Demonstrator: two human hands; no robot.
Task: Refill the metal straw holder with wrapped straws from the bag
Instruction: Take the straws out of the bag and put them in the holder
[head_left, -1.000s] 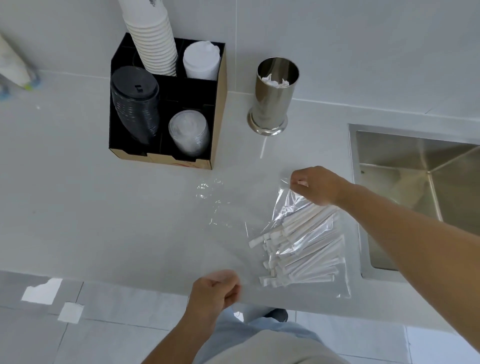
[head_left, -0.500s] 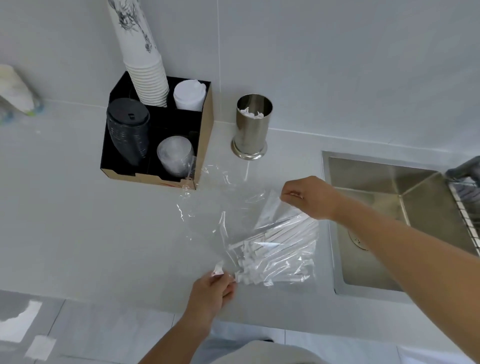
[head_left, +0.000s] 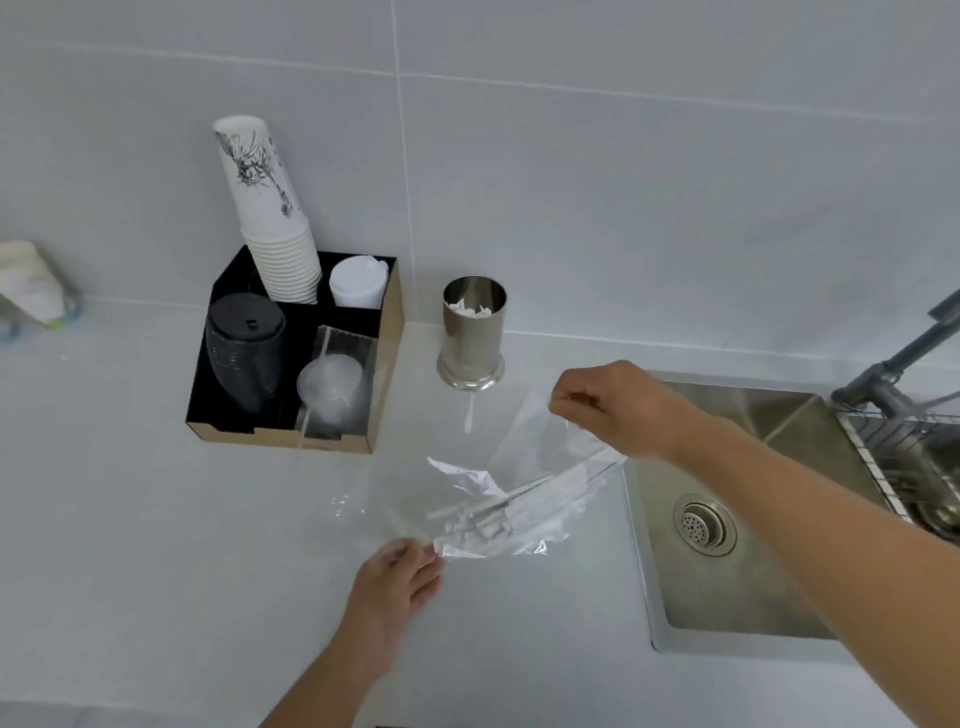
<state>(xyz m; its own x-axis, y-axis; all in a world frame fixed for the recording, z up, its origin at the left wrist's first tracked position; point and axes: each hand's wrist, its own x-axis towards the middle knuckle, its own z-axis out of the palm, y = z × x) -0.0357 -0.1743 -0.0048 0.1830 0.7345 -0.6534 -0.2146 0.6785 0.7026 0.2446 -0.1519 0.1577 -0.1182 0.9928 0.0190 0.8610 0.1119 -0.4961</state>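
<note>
A clear plastic bag (head_left: 540, 457) of white wrapped straws (head_left: 524, 504) is lifted over the white counter, beside the sink. My right hand (head_left: 618, 410) pinches the bag's upper end and holds it up. My left hand (head_left: 395, 587), blurred, reaches the bag's lower end with relaxed fingers; its fingertips touch the plastic there. The metal straw holder (head_left: 471, 332) stands upright against the wall behind the bag, a few white straw tips showing in its mouth. One loose wrapped straw (head_left: 469, 413) lies on the counter in front of the holder.
A black and cardboard organiser (head_left: 384, 374) left of the holder carries stacked paper cups (head_left: 270, 218), black lids (head_left: 244, 353), clear lids and white lids. A steel sink (head_left: 727, 519) with a drain lies at right, a wire rack (head_left: 914, 457) and tap (head_left: 904, 353) beyond it.
My right hand has raised the bag's upper end off the counter, so the straws slid toward the lower end. My left hand let go its pinch and opened. The camera tilted up.
</note>
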